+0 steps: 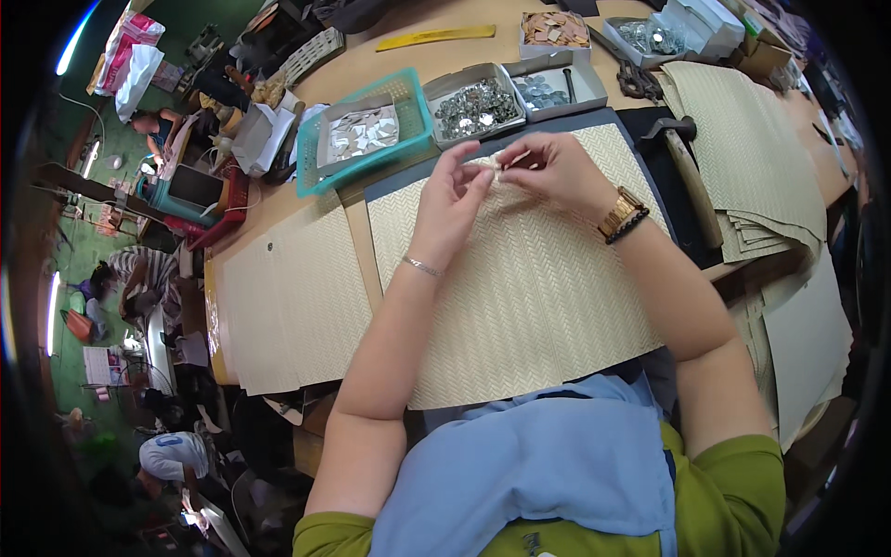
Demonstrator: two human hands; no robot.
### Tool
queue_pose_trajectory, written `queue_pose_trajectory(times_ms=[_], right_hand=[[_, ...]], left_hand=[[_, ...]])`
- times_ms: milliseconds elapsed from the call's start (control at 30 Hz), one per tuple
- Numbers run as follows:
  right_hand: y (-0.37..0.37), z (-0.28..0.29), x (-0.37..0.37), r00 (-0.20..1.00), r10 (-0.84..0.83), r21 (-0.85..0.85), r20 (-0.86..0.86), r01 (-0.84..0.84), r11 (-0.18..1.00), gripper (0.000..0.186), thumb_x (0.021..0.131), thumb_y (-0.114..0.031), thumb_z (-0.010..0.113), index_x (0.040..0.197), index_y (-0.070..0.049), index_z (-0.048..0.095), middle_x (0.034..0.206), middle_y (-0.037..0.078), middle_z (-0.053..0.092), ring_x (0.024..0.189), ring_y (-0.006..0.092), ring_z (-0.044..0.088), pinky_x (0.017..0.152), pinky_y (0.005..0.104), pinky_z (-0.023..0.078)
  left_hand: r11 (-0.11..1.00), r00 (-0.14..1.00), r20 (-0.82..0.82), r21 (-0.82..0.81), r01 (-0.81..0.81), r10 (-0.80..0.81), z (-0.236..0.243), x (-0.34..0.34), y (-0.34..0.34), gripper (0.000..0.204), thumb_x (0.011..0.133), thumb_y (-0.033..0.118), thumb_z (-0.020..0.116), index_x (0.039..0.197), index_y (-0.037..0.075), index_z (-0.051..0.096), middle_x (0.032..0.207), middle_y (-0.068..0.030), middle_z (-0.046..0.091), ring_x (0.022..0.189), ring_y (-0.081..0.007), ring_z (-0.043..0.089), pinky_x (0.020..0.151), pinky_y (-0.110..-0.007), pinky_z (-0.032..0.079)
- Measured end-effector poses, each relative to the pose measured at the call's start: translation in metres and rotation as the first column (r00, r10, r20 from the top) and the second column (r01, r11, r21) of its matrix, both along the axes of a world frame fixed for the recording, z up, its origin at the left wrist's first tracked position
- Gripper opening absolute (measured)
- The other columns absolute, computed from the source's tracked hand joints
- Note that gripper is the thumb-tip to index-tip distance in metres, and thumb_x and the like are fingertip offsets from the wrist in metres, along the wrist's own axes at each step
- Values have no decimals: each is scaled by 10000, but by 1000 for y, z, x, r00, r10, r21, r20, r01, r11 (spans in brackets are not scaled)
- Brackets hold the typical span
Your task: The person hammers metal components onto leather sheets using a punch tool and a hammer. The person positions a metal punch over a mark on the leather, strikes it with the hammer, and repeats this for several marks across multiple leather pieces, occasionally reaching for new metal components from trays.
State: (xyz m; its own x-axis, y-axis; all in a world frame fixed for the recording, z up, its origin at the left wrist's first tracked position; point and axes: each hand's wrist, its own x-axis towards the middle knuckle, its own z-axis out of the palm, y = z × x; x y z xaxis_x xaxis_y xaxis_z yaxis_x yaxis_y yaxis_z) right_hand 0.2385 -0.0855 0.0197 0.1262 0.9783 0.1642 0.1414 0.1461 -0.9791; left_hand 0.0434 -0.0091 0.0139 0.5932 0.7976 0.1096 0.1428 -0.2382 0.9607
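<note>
My left hand [452, 197] and my right hand [557, 174] meet above the far part of a cream, herringbone-textured sheet [538, 316]. Thumbs and fingers of both pinch together at a tiny pale piece, too small to name. The sheet lies over a dark mat [603, 118] on the table. Just beyond my hands is a box of shiny silver metal parts [478, 110]. Beside it, another box contains round metal discs [538, 91] and a dark rod [569, 85]. A hammer [694, 181] with a wooden handle lies to the right of the sheet.
To the left, a teal basket [418, 107] holds a box of small pale squares [364, 132]. More textured sheets lie at left [297, 297] and right [752, 148]. A yellow strip [436, 37] and a box of tan pieces [555, 29] sit farther back. Other people work at far left.
</note>
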Motion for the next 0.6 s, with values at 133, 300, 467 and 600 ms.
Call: queue_pose_trajectory(times_ms=[133, 300, 467, 600], right_hand=[[5, -13, 10, 979, -183, -43, -91, 180, 983, 234, 882, -38, 771, 1103, 28, 727, 998, 85, 767, 892, 134, 742, 786, 257, 590], [4, -21, 6, 992, -116, -4, 39, 116, 993, 227, 875, -41, 783, 1089, 7, 724, 1027, 83, 764, 930, 138, 743, 828, 266, 594], [-2, -18, 8, 984, -118, 13, 134, 117, 993, 209, 874, -39, 796, 1066, -3, 722, 1020, 63, 758, 907, 107, 723, 842, 265, 597], [0, -23, 4, 980, -96, 45, 176, 89, 995, 190, 868, -41, 804, 1038, -1, 730, 984, 61, 763, 876, 102, 716, 823, 261, 593]], left_hand=[[842, 903, -403, 529, 100, 146, 5, 6, 16, 405, 1002, 276, 669, 1331, 42, 635, 1249, -169, 678, 1145, -261, 651, 939, -361, 507], [838, 874, -463, 527, 140, 145, -6, 5, 32, 286, 980, 247, 704, 1152, 19, 702, 1072, -102, 715, 946, -162, 654, 828, -306, 510], [998, 973, -221, -6, 69, -69, -9, 13, 42, 171, 998, 183, 686, 1043, 18, 681, 874, 43, 660, 786, -38, 557, 713, -216, 466], [977, 988, -117, -198, 76, -101, -18, 13, 49, 170, 1021, 192, 667, 1066, 29, 670, 910, 48, 661, 799, -20, 558, 713, -197, 461]])
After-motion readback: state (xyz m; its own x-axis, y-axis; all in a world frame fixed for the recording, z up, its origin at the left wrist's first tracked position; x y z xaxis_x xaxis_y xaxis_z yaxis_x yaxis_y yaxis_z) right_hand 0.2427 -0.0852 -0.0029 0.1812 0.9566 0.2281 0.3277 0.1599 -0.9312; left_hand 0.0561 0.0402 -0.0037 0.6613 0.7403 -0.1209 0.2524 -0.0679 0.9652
